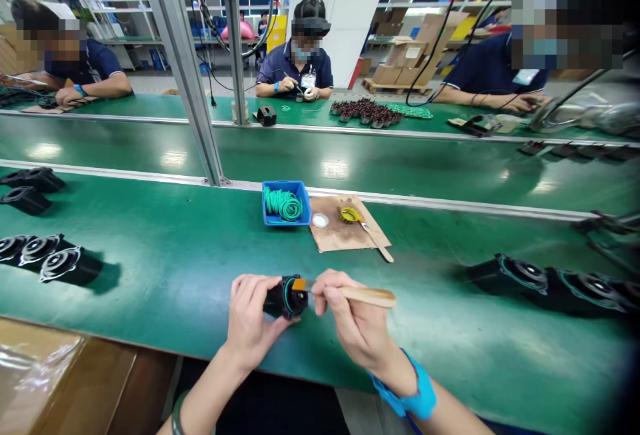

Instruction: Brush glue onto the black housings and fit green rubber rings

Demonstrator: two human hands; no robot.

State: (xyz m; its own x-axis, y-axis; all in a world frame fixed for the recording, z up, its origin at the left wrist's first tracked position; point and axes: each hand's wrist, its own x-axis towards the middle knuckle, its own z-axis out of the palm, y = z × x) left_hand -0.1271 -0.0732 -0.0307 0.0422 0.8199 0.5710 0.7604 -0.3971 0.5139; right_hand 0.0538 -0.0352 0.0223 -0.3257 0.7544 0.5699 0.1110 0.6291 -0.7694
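Observation:
My left hand (253, 318) is wrapped around a black housing (274, 300), which lies on its side on the green bench with its round end facing right. A green sealing ring (287, 296) runs around that end. Between the fingers of my right hand (350, 318) is a paint brush (367, 296) with a wooden handle. Its orange bristles touch the housing's ring end. Beyond my hands stands a blue bin (286, 223) of green rings (287, 206). Beside it, a brown cardboard sheet (330, 238) carries a small yellow tub (349, 215), a white lid (320, 220) and a second brush (379, 243).
Several black housings stand at the left (73, 267) and right (517, 276) of the bench (175, 248). A metal post (183, 75) rises from its far rail. Co-workers sit at the opposite bench (300, 112). A cardboard box (65, 382) is at lower left.

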